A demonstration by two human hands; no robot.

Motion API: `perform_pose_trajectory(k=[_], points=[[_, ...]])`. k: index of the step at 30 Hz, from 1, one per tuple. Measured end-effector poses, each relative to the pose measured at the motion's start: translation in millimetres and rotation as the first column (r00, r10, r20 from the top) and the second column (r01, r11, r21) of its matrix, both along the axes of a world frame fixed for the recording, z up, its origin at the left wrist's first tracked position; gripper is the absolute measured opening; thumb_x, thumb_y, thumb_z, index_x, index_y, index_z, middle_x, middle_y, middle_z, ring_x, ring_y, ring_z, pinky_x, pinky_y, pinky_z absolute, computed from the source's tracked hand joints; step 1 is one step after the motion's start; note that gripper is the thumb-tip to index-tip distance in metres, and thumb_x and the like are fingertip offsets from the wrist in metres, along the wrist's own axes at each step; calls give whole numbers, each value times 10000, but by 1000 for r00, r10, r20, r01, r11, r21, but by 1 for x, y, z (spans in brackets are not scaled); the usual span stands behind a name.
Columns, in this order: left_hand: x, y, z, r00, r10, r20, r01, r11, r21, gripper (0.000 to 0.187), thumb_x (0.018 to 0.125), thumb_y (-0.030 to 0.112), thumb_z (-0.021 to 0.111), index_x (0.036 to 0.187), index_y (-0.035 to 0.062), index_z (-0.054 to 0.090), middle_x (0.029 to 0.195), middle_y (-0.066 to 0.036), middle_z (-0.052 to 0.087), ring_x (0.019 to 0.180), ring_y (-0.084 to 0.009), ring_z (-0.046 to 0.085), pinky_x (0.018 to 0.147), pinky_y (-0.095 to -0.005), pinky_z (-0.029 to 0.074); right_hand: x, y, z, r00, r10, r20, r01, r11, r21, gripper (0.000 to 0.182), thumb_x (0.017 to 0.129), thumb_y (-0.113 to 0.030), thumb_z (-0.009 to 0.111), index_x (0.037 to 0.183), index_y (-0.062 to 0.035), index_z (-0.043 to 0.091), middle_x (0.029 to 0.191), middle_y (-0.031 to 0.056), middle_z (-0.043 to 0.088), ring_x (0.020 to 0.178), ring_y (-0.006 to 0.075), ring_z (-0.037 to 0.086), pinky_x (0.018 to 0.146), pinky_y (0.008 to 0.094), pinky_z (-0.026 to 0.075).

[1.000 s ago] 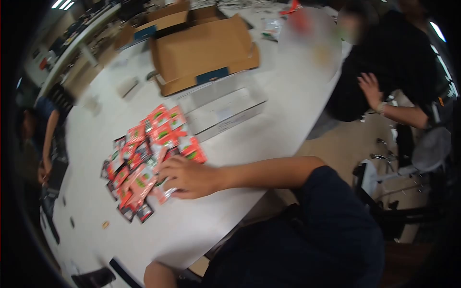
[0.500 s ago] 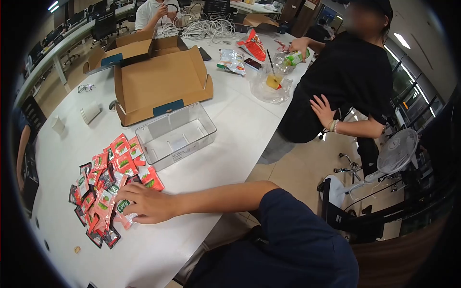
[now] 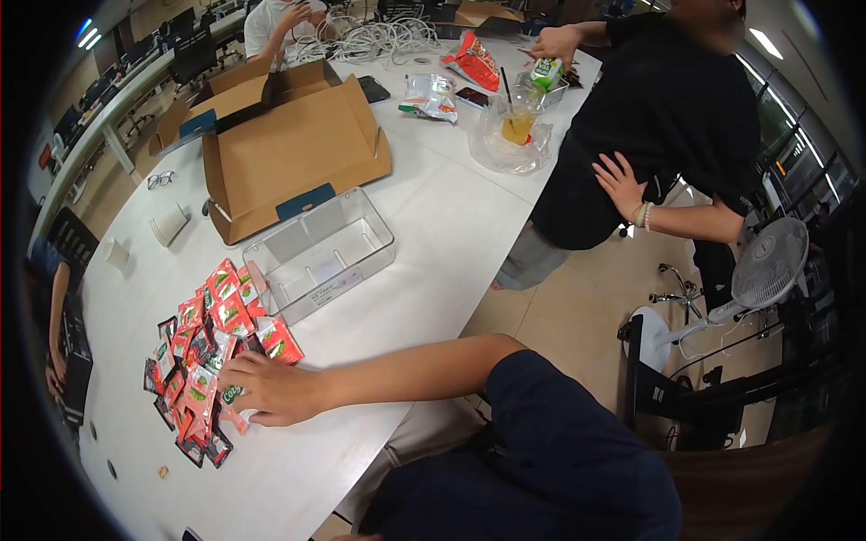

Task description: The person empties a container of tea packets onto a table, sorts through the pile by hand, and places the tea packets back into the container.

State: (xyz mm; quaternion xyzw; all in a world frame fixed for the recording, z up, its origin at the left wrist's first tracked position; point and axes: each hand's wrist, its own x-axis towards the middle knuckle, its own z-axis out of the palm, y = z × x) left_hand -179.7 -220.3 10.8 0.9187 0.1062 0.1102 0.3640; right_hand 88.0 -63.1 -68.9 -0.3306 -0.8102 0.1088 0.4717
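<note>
My right hand (image 3: 271, 389) rests palm down on the near edge of a pile of small sachets (image 3: 191, 365), red-pink and black with green print. Its fingers are curled around a pale sachet marked "Cozy" (image 3: 233, 395), with the thumb low beside a pinkish packet; the fingertips are partly hidden. A clear plastic bin (image 3: 347, 261) stands just beyond the pile, with nothing in it but a label on its floor. My left hand is out of view.
Behind the bin lies an open cardboard box (image 3: 289, 153). Paper cups (image 3: 169, 225), glasses (image 3: 161, 179), snack bags (image 3: 430, 97), a phone (image 3: 472, 96) and a bagged drink (image 3: 517, 129) are on the table. At right, a co-worker's hand (image 3: 557, 45) holds a green-labelled bottle (image 3: 545, 74).
The camera view has shifted slightly. My right hand stays on the same sachets. The co-worker's bottle now stands more upright beside the bagged drink, and another person's arm shows at the left edge.
</note>
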Motion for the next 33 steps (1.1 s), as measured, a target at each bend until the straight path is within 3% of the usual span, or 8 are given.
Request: perform_pose_trajectory(k=[1, 5, 6, 9, 15, 25, 28, 33], points=[[3, -11, -20, 979, 134, -154, -171, 951, -259, 259, 924, 199, 678, 1113, 21, 680, 1166, -175, 659, 1125, -380, 603, 976, -456, 464, 0, -1, 0, 1000, -4, 16, 4, 1000, -6, 182, 767, -126, 744, 929, -88, 670, 1267, 139, 503, 1274, 349, 433, 1063, 518, 339], [-8, -4, -107, 834, 290, -469, -373, 923, -91, 364, 927, 219, 697, 1245, 46, 663, 1311, -207, 625, 1252, -374, 559, 1070, -480, 408, 0, -1, 3, 999, -13, 36, 12, 1000, 28, 171, 775, -123, 735, 931, -93, 671, 1260, 135, 504, 1288, 342, 429, 1072, 514, 333], [-29, 2, -167, 837, 472, -276, -442, 881, 166, 463, 933, 423, 625, 1206, 53, 677, 1232, -231, 649, 1108, -441, 624, 986, -500, 480, 0, -1, 4, 999, -5, 39, 5, 1000, 12, 163, 780, -119, 729, 930, -87, 675, 1263, 135, 509, 1306, 343, 424, 1078, 513, 330], [-40, 32, -180, 588, 661, -466, -665, 723, 185, 502, 934, 454, 571, 1266, 89, 664, 1353, -205, 602, 1234, -428, 557, 1063, -487, 431, 2, -5, 7, 1000, -5, 28, 5, 1000, 1, 165, 778, -114, 728, 931, -77, 677, 1262, 134, 514, 1318, 342, 421, 1078, 513, 331], [-81, 47, -268, 527, 737, -423, -685, 663, 302, 505, 920, 455, 573, 1269, 103, 668, 1355, -183, 611, 1268, -399, 540, 1088, -472, 415, 3, -2, 5, 998, -38, 58, 37, 999, 16, 167, 772, -131, 709, 928, -72, 696, 1249, 141, 531, 1306, 344, 426, 1081, 509, 329], [-72, 46, -237, 689, 603, -403, -651, 758, 21, 402, 951, 373, 580, 1213, 85, 680, 1244, -189, 672, 1154, -380, 619, 1002, -423, 487, 9, -3, 9, 990, -74, 119, 70, 997, 41, 218, 802, -126, 730, 998, -66, 656, 1295, 136, 540, 1273, 359, 463, 1052, 504, 382], [-66, 21, -210, 775, 439, -455, -594, 751, -288, 299, 958, 327, 624, 924, 32, 661, 872, -170, 697, 800, -327, 678, 709, -390, 506, 9, -5, 12, 989, -57, 134, 53, 998, 36, 238, 800, -123, 728, 1020, -71, 656, 1297, 135, 538, 1273, 359, 463, 1049, 501, 386], [-45, 3, -155, 690, 458, -561, -619, 775, -129, 312, 965, 339, 599, 948, 46, 706, 796, -214, 675, 836, -401, 658, 743, -453, 515, 15, -11, 29, 978, -23, 208, 21, 1000, 12, 340, 800, -183, 757, 1117, -97, 668, 1344, 133, 527, 1302, 349, 453, 1070, 495, 374]])
